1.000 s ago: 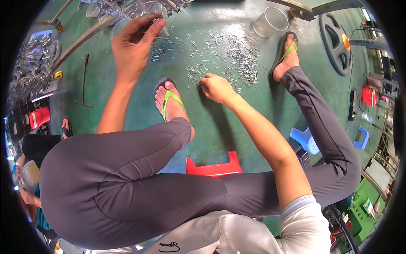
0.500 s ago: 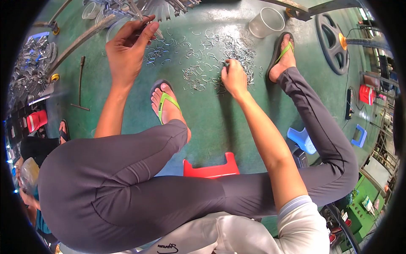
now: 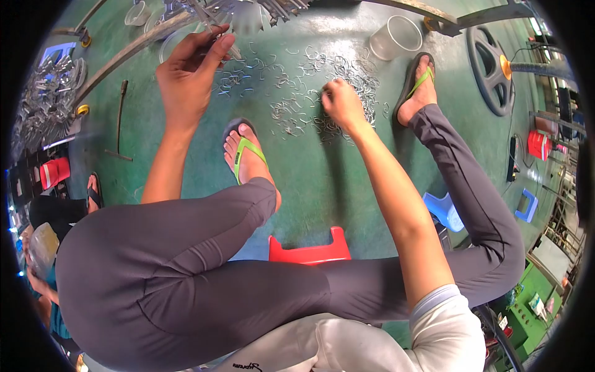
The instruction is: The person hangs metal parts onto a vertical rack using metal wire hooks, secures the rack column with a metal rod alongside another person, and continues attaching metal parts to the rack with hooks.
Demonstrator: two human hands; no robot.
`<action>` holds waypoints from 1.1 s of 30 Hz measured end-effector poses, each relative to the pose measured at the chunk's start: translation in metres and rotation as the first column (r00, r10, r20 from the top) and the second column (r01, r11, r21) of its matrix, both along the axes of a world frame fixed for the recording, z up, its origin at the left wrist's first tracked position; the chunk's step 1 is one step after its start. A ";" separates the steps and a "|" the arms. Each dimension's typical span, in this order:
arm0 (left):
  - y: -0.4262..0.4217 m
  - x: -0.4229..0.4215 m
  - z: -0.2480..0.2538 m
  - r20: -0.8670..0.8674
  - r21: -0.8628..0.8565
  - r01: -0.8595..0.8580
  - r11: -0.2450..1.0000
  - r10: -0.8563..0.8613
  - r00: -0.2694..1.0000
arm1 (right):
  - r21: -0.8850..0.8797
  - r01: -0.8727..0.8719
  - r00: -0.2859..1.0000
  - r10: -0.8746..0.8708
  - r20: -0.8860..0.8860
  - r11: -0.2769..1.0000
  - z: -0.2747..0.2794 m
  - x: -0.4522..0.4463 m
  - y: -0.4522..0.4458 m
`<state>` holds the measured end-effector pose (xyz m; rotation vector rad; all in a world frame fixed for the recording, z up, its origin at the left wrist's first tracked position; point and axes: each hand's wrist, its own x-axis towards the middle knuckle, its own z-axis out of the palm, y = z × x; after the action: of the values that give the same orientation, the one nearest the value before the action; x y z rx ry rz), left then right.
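Note:
My left hand [image 3: 189, 80] is raised at the upper left, thumb and fingers pinched on a thin metal piece [image 3: 233, 51] by a rack of metal parts [image 3: 273, 8]. Low over the floor, my right hand [image 3: 342, 104] has its fingers curled together at the scattered curved metal hooks [image 3: 364, 87]. Whatever lies between its fingertips is too small and blurred to make out. More hooks [image 3: 291, 115] are spread to its left on the green floor [image 3: 297, 180].
A clear plastic tub [image 3: 396, 38] stands near my right foot. A red stool [image 3: 310, 251] is beneath my legs, with a blue stool [image 3: 445, 211] to the right. A wheel-shaped base [image 3: 489, 71] is at upper right. Another person's foot [image 3: 94, 189] shows at left.
My right hand has moved right and a little up, from the left part of the hooks to the denser part. My left hand has shifted slightly left and down, still pinched.

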<state>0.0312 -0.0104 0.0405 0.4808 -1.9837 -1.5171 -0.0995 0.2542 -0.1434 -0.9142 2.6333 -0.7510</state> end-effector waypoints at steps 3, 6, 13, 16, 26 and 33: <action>0.002 -0.002 0.001 -0.018 0.049 -0.001 0.999 0.002 1.000 | -0.050 0.061 0.996 -0.064 -0.062 0.997 -0.008 -0.027 -0.001; 0.003 -0.005 0.003 0.024 0.040 -0.011 0.999 0.010 1.000 | 0.042 -0.089 0.985 0.095 -0.145 0.995 -0.011 -0.057 -0.013; -0.002 0.001 0.001 0.019 0.038 0.003 0.999 -0.004 1.000 | 0.259 -0.328 0.916 0.373 -0.146 0.908 -0.005 -0.077 -0.030; -0.002 0.002 0.000 -0.040 0.112 0.045 0.993 -0.041 0.998 | -0.028 -0.064 0.998 0.063 -0.032 0.998 0.015 -0.053 -0.044; 0.007 0.000 0.004 -0.040 0.191 0.063 0.980 -0.056 0.998 | -0.838 0.242 0.957 0.020 0.288 0.489 0.135 0.043 -0.109; 0.014 -0.003 0.006 -0.062 0.264 0.074 0.962 -0.060 0.996 | -0.834 0.299 0.946 -0.034 0.321 0.464 0.135 0.052 -0.113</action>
<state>0.0280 0.0041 0.0467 0.4804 -1.7796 -1.8320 -0.0475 0.1416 -0.0086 -0.6349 1.9853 -2.2413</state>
